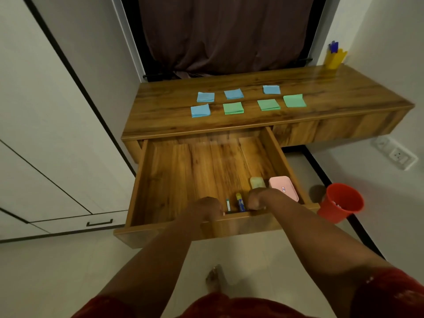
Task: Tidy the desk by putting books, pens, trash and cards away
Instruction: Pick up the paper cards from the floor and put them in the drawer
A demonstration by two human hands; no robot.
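Observation:
The wooden desk (252, 125) has its left drawer (142, 180) pulled far out. My left hand (207, 208) and my right hand (260, 198) both grip the drawer's front edge, fingers curled over it. Inside the drawer near the front lie a small white tube (228, 204), a yellow-blue glue stick (240, 201), a pale green block (257, 182) and a pink case (283, 187). On the desktop lie several blue and green cards, such as a blue one (200, 110) and a green one (233, 108). A yellow pen holder (333, 59) with blue pens stands at the back right corner.
A red bin (341, 203) stands on the floor right of the drawer. White cupboard doors (57, 134) line the left. A dark curtain (224, 35) hangs behind the desk. A wall socket (398, 156) sits low on the right wall. My foot (215, 278) is on the tiled floor.

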